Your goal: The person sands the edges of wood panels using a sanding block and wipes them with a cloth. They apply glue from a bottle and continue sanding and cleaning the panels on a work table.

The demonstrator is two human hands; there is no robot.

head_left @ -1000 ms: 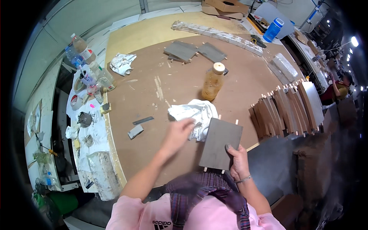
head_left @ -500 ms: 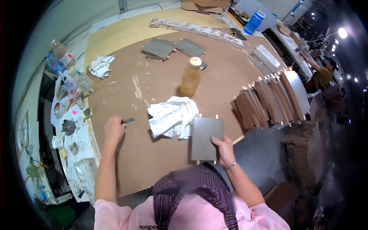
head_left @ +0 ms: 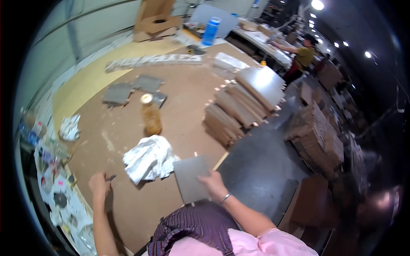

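Note:
My right hand [head_left: 213, 185] grips the right edge of a flat grey panel [head_left: 188, 175], thumb on its face. Short wooden dowels stick out of the panel's ends. My left hand [head_left: 99, 184] is closed round a small dark scraper blade [head_left: 112, 177], held low over the brown tabletop. Between the hands, a little farther off, lies a crumpled white cloth [head_left: 147, 158], close to the panel's upper left corner. Behind the cloth stands a bottle of amber liquid [head_left: 152, 119] with a pale cap.
Doweled panels [head_left: 239, 102] are stacked along the table's right edge. Several grey panels [head_left: 117, 94] lie at the far left, before a white-smeared strip [head_left: 153, 62]. Bottles [head_left: 32, 130] crowd the left side. A blue bottle [head_left: 211, 32] stands far back; a co-worker [head_left: 304, 55] is beyond.
The view has turned to the right, so the table and its things sit farther left in the picture. Both hands keep hold of the scraper blade and the panel.

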